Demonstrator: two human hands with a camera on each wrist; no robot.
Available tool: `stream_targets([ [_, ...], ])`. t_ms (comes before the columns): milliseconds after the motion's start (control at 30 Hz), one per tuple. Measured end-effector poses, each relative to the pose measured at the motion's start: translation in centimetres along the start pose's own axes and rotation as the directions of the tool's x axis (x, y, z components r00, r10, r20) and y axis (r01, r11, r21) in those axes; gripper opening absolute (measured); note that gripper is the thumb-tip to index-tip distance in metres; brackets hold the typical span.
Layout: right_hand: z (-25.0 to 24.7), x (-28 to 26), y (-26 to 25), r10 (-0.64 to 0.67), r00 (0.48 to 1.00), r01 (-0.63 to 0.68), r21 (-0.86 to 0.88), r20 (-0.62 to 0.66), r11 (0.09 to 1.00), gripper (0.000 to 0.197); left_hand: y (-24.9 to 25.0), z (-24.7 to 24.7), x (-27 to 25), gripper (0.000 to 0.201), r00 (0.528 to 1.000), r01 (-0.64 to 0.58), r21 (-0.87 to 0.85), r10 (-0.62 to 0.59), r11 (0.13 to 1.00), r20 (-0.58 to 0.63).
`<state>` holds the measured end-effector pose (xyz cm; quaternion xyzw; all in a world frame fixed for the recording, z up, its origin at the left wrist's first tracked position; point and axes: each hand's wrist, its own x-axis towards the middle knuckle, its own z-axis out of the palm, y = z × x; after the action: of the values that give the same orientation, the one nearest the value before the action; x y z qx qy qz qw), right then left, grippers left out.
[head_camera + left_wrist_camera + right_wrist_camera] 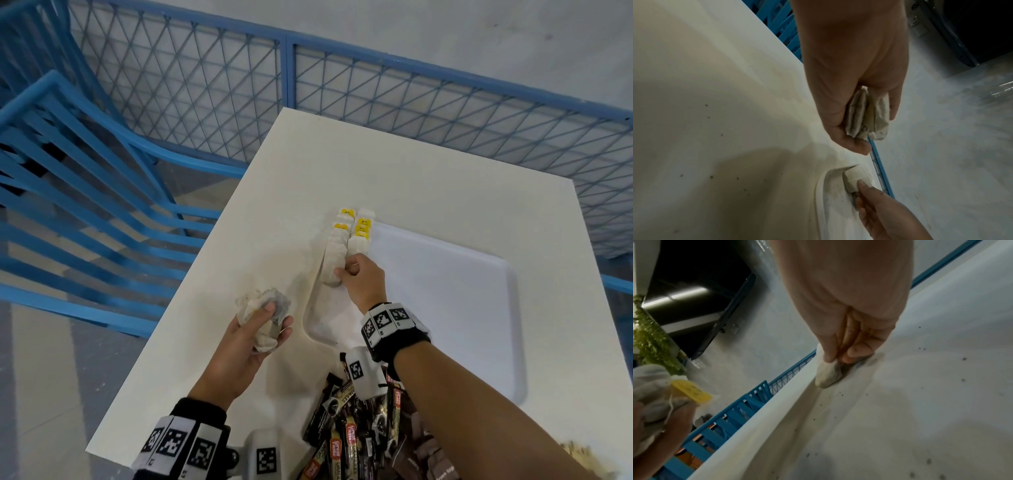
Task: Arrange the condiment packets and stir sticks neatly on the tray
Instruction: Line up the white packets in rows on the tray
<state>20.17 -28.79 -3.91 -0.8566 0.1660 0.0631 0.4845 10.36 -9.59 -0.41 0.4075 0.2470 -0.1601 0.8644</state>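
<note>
Two rows of white tea bags (337,246) with yellow tags lie along the left rim of the white tray (445,308). My right hand (348,270) is at the near end of the rows, thumb and fingers pinching a tea bag (828,374) that rests against the tray's rim (777,410). The left wrist view shows that same tea bag (855,180) under a right fingertip (864,184). My left hand (270,322) hovers over the table left of the tray, gripping a bunch of tea bags (263,305), also seen bundled (865,116) in its fingers.
A heap of dark and orange stick packets (359,438) lies at the table's near edge under my right forearm. Something pale and blurred, maybe wooden sticks (579,452), shows at the bottom right. A blue chair (85,192) stands left; a blue mesh fence (376,85) runs behind.
</note>
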Motion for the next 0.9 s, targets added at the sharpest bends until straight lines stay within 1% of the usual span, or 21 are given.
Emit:
stream_targets([
  [67, 0.0, 0.1, -0.2, 0.002, 1.000, -0.001, 0.024, -0.023, 1.000, 0.017, 0.0, 0.0, 0.0, 0.025, 1.000, -0.004, 0.010, 0.004, 1.000, 0.004],
  [167, 0.0, 0.1, -0.3, 0.020, 0.999, -0.018, 0.047, -0.037, 0.999, 0.021, 0.0, 0.0, 0.1, 0.043, 1.000, 0.000, 0.011, 0.000, 1.000, 0.028],
  [200, 0.0, 0.0, -0.3, 0.022, 0.999, -0.020, 0.055, -0.039, 0.998, 0.021, 0.0, 0.0, 0.2, 0.044, 1.000, 0.004, 0.015, -0.004, 1.000, 0.026],
  [267, 0.1, -0.1, -0.2, 0.011, 0.999, -0.006, 0.084, -0.052, 0.996, 0.020, 0.0, 0.2, 0.3, 0.036, 1.000, 0.003, 0.014, -0.003, 1.000, 0.017],
  [367, -0.1, -0.7, -0.3, -0.034, 0.995, 0.045, 0.114, -0.094, 0.993, 0.017, 0.0, 0.6, 0.3, 0.031, 1.000, 0.000, 0.007, 0.000, 1.000, 0.022],
  [433, -0.2, -1.6, -0.8, -0.067, 0.994, 0.077, 0.114, -0.090, 0.990, 0.014, -0.1, 0.8, 0.3, 0.024, 1.000, 0.003, 0.011, -0.004, 1.000, 0.022],
  [467, -0.2, -2.1, -1.1, -0.079, 0.995, 0.086, 0.138, -0.056, 0.987, 0.010, -0.2, 0.8, 0.3, 0.023, 1.000, 0.005, 0.018, -0.006, 1.000, 0.021],
  [500, -0.3, -2.8, -1.5, -0.089, 0.996, 0.086, 0.181, 0.007, 0.980, 0.008, -0.2, 0.9, 0.3, 0.024, 1.000, 0.008, 0.024, -0.009, 1.000, 0.024],
  [533, -0.4, -3.5, -1.9, -0.094, 0.991, 0.070, 0.230, 0.097, 0.971, 0.008, -0.3, 1.0, 0.3, 0.027, 0.999, 0.010, 0.035, -0.011, 0.999, 0.030],
  [567, -0.5, -4.2, -2.4, -0.099, 0.973, 0.038, 0.281, 0.207, 0.959, 0.008, -0.4, 1.1, 0.3, 0.031, 0.999, 0.014, 0.051, -0.015, 0.999, 0.037],
  [633, -0.7, -5.5, -3.0, -0.111, 0.904, -0.057, 0.372, 0.413, 0.926, 0.004, -0.5, 1.1, 0.2, 0.038, 0.999, 0.019, 0.090, -0.024, 0.996, 0.048],
  [667, -0.9, -5.9, -3.1, -0.121, 0.868, -0.091, 0.392, 0.482, 0.915, 0.005, -0.6, 1.2, 0.2, 0.039, 0.998, 0.019, 0.101, -0.025, 0.995, 0.057],
  [700, -1.0, -6.3, -3.1, -0.128, 0.840, -0.109, 0.395, 0.528, 0.912, 0.008, -0.6, 1.3, 0.1, 0.038, 0.997, 0.017, 0.108, -0.025, 0.994, 0.071],
  [767, -1.2, -6.6, -3.0, -0.135, 0.816, -0.106, 0.375, 0.562, 0.921, 0.015, -0.7, 1.6, -0.1, 0.036, 0.994, 0.007, 0.122, -0.021, 0.993, 0.108],
  [900, -1.4, -7.1, -2.5, -0.103, 0.825, -0.121, 0.352, 0.555, 0.928, 0.030, -0.8, 2.0, -0.4, 0.036, 0.989, -0.002, 0.158, -0.021, 0.987, 0.144],
])
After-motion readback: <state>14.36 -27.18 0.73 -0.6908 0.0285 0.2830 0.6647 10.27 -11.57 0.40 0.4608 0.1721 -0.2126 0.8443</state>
